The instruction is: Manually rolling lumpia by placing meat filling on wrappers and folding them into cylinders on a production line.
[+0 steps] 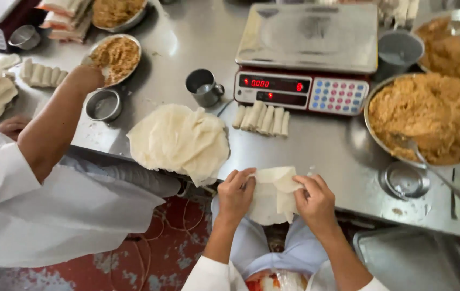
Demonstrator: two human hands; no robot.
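Note:
My left hand and my right hand both grip a thin white pastry wrapper at the steel table's near edge; its upper part is folded over. A stack of round white wrappers lies just left of my hands. Several finished white rolls lie in a row beyond my hands, in front of the scale. A large steel bowl of brown crumbly filling with a spoon in it stands at the right.
A red electronic scale with a steel pan stands at the back. A steel cup and small steel dishes sit on the table. On the left, a co-worker's hand reaches a plate of filling.

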